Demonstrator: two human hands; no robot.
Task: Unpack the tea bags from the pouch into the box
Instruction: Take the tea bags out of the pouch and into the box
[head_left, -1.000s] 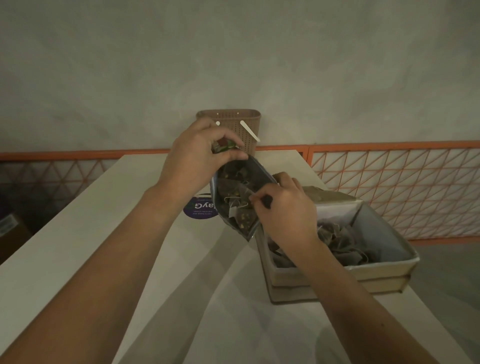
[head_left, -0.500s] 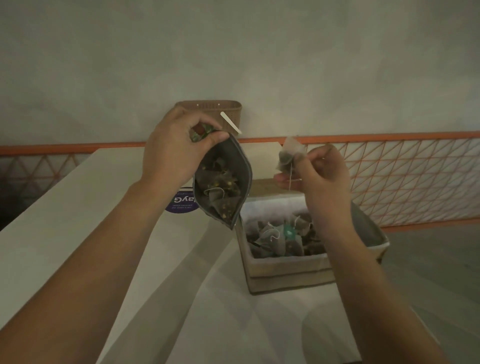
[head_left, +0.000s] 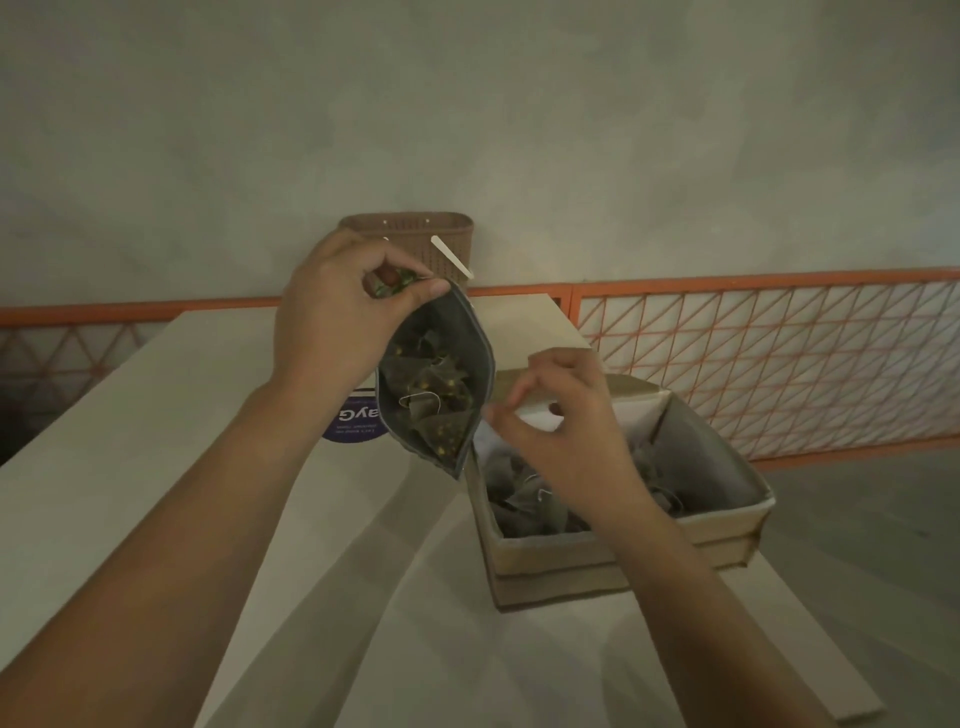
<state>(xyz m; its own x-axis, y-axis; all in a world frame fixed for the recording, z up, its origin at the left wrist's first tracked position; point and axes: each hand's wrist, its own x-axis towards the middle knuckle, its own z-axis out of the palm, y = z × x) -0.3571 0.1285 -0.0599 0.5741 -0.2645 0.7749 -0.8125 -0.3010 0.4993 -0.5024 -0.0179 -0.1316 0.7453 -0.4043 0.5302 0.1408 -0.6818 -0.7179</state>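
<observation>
My left hand (head_left: 337, 317) pinches the top edge of a grey foil pouch (head_left: 478, 358) and holds it up, mouth toward me. Several pyramid tea bags (head_left: 434, 395) with strings lie inside it. My right hand (head_left: 558, 415) hovers just right of the pouch's mouth, above the near left corner of the cardboard box (head_left: 623, 561); its fingers are spread and hold nothing. The box stands on the pale table (head_left: 156, 493) and holds several tea bags (head_left: 524, 493), partly hidden by my right wrist.
A brown perforated basket (head_left: 441, 234) with a white stick stands at the table's far end by the wall. A round purple sticker (head_left: 353, 421) lies on the table behind the pouch. An orange mesh railing (head_left: 769, 353) runs along the right.
My right hand took a tea bag out of the pouch, lifted it over the box, and has let it go; it has come back down beside the pouch, empty.
</observation>
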